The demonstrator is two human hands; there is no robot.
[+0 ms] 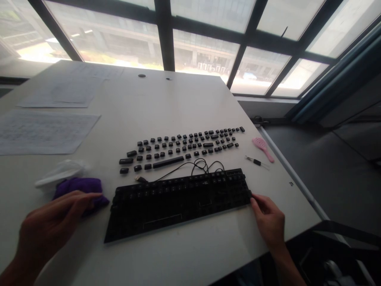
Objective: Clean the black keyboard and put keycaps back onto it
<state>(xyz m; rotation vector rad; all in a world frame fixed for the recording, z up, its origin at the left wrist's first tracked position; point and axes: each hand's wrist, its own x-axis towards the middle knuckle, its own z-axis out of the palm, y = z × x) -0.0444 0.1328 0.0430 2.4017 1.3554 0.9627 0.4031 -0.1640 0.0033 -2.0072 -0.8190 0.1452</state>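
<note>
A black keyboard (178, 214) lies at a slant near the front of the table, with the lower rows of its key field bare and keycaps still on the upper rows. My right hand (268, 220) pinches the keyboard's right edge between thumb and fingers. On the other side, my left hand (56, 220) is closed on a bunched purple cloth (79, 186), left of the keyboard; its lower fingers are hidden. Loose black keycaps (184, 149) stand in rows behind the keyboard, a long space bar (168, 161) among them. The keyboard's USB cable (169, 172) loops between.
A white object in clear plastic (59, 174) rests behind the cloth. Toward the right edge lie a keycap puller (256, 162) and a pink brush (260, 146). Papers (44, 133) cover the far left. Windows stand beyond the table (178, 103); a dark chair is at lower right.
</note>
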